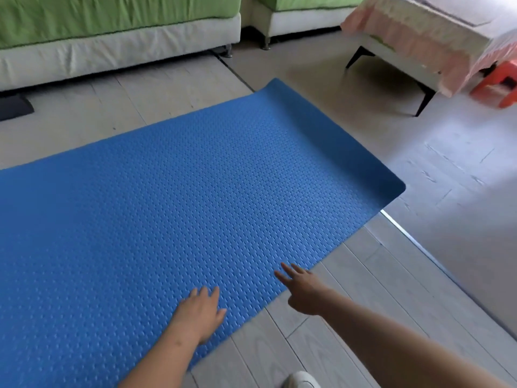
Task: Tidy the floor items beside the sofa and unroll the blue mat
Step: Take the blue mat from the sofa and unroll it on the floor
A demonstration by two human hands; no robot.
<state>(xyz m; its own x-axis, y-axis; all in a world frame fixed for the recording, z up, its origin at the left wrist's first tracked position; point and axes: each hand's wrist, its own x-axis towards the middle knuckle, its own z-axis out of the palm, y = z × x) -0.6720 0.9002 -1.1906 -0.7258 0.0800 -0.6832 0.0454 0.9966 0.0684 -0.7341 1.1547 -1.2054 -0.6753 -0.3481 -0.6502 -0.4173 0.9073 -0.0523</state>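
The blue mat (173, 197) lies unrolled on the pale floor, its textured side up. It runs from the left edge of view to a far end at the right that curls up slightly. My left hand (200, 313) rests flat on the mat near its front edge, fingers spread, holding nothing. My right hand (300, 288) hovers at the mat's front edge with fingers apart and empty; whether it touches the mat I cannot tell.
A sofa (117, 49) with green cushions and a white base stands along the back. A dark flat object (14, 107) lies by its base at the left. A low table (436, 43) under a pink cloth stands back right, an orange stool (498, 85) beside it. A white shoe (300, 380) shows at the bottom.
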